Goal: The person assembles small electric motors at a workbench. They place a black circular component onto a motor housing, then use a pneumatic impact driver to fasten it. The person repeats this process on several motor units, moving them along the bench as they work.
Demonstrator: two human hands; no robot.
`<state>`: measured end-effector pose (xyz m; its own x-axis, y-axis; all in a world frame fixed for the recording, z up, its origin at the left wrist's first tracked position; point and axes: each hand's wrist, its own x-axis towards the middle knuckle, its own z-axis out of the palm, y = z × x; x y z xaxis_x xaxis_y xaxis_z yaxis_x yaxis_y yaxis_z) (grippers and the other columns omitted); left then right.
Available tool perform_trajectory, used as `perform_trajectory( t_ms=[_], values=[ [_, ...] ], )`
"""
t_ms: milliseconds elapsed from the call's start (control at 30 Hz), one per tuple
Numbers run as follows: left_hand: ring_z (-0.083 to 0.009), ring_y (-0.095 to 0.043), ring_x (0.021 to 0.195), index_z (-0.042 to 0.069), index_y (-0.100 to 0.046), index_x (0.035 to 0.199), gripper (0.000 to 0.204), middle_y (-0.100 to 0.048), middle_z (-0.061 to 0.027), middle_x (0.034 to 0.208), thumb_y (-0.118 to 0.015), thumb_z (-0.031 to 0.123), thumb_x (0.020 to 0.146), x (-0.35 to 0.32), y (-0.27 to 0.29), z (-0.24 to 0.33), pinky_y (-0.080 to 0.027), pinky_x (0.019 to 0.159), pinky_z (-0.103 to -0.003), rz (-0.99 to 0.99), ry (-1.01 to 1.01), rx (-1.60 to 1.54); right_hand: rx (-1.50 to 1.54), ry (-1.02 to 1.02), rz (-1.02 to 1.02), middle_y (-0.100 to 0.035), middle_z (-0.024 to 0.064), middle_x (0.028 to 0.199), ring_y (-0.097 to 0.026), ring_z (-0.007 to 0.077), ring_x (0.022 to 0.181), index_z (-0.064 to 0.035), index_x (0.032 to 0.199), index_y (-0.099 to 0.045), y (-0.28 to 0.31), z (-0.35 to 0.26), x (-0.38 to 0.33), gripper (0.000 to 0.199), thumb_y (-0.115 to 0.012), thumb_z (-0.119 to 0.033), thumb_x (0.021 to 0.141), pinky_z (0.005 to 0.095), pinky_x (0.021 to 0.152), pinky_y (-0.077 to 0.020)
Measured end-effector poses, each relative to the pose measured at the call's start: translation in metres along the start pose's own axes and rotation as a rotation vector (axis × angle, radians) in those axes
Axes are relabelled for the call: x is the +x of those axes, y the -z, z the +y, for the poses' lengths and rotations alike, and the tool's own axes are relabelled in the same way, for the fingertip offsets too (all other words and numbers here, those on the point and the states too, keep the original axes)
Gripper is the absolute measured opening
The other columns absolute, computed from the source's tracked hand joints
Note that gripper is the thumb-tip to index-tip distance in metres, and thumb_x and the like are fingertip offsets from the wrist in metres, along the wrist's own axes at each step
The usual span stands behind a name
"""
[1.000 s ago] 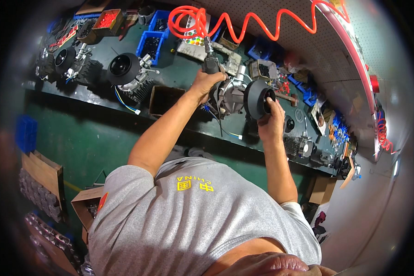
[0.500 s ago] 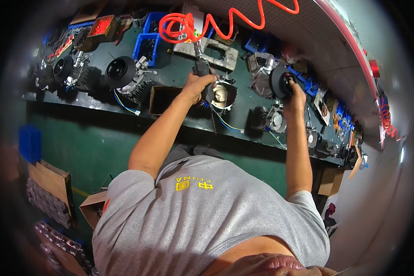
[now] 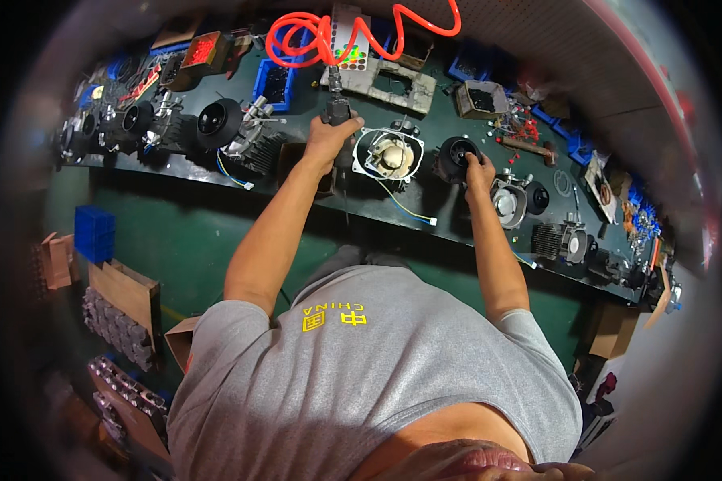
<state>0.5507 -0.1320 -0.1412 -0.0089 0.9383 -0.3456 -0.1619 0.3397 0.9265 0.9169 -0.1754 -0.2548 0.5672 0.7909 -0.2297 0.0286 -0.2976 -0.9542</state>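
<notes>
My left hand (image 3: 329, 138) is wrapped round a dark air screwdriver (image 3: 338, 111), its thin bit pointing down at the bench's front edge. A red coiled air hose (image 3: 306, 36) joins its top end. Just right of the tool stands an open metal housing (image 3: 387, 154) with a pale rounded part inside and a wire lead running forward. My right hand (image 3: 479, 174) grips the rim of a black round cup-shaped part (image 3: 457, 155), to the right of that housing. Whether this part touches the bench, I cannot tell. Beside my right wrist sits another silver housing (image 3: 505, 202).
Several finned motor units with black cups (image 3: 219, 122) line the bench's left side. Behind lie a pale foam block (image 3: 401, 84), a blue bin (image 3: 274, 82) and a box of small parts (image 3: 481, 99). A hammer (image 3: 528, 147) and a finned unit (image 3: 560, 240) are at right.
My right hand has brought the black cup-shaped part leftward, nearer the open housing. The screwdriver has moved left off that housing, leaving its inside in full view. The whole view has shifted.
</notes>
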Motion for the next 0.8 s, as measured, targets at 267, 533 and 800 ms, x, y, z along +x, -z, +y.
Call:
perform_trajectory(
  t_ms=[267,533,800],
  values=[
    [-0.0113,-0.065,0.076,0.006,-0.072,0.105,0.027,-0.07,-0.002,0.091,-0.086,0.012,0.083,-0.034,0.009,0.026,-0.056,0.068,-0.029,0.116,-0.029,0.112,-0.283,0.044,0.066,-0.067,0.0264,0.13,-0.065,0.0356,0.12,0.0084,0.141,-0.055,-0.003,0.051,0.0,0.067,-0.074,-0.031,0.09,0.0399,0.105,-0.0483],
    [-0.0124,-0.068,0.085,0.003,-0.071,0.107,0.029,-0.071,-0.0036,0.096,-0.085,0.012,0.084,-0.086,0.033,0.043,-0.057,0.075,-0.029,0.097,-0.135,0.139,-0.36,0.121,-0.077,-0.049,0.0303,0.152,-0.05,0.0401,0.141,0.0056,0.156,-0.037,0.008,0.043,-0.023,0.092,-0.078,-0.036,0.085,0.0404,0.118,-0.0385],
    [-0.0117,-0.067,0.083,0.004,-0.072,0.107,0.028,-0.072,-0.0029,0.092,-0.086,0.008,0.083,-0.146,0.097,0.084,-0.055,0.078,-0.029,0.067,-0.287,0.039,-0.59,0.397,0.152,-0.06,0.0314,0.139,-0.056,0.0456,0.132,0.0077,0.143,-0.053,0.019,0.009,-0.067,0.078,-0.077,-0.035,0.082,0.047,0.114,-0.0421]
  ],
)
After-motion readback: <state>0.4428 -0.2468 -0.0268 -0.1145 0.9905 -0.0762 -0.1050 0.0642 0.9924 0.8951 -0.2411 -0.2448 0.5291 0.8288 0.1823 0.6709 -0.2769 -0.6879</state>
